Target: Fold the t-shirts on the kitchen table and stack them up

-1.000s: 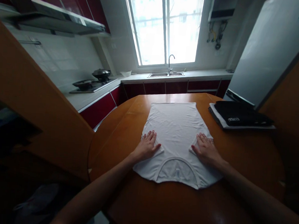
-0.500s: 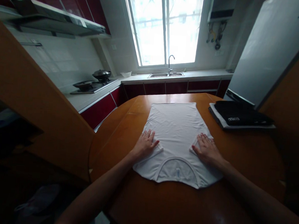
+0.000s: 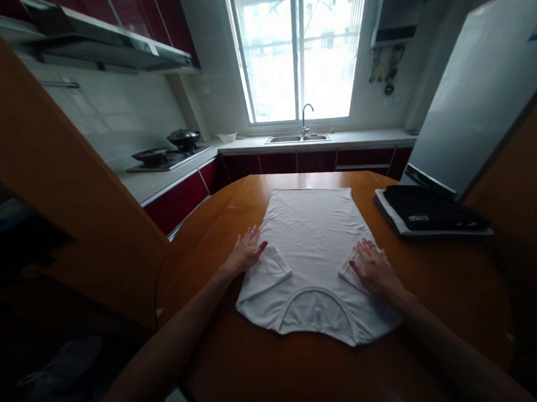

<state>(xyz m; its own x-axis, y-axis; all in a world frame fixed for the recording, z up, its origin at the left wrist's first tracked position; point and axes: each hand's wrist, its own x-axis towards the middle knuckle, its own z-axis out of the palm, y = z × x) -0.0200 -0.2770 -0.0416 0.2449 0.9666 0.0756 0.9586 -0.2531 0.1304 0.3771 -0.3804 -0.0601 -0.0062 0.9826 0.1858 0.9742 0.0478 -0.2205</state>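
Observation:
A white T-shirt (image 3: 315,228) lies spread on the wooden table (image 3: 207,233), its round neckline toward me and its hem at the far side. Both short sleeves are folded inward over the body. My left hand (image 3: 246,249) is at the shirt's left edge, just beyond the left sleeve, with fingers stretched out and nothing held. On the right sleeve rests my right hand (image 3: 373,267), palm down and fingers spread, also holding nothing.
A stack of folded dark and white clothes (image 3: 431,211) sits on the table's right side. Past the table are a sink (image 3: 285,139), a stove with pans (image 3: 184,137) and a window. A refrigerator (image 3: 475,92) stands at the right, a wooden panel (image 3: 70,170) at the left.
My left hand has moved left and slightly away, off the left sleeve to the shirt's edge, uncovering the folded sleeve. My right hand has stayed nearly in place on the right sleeve.

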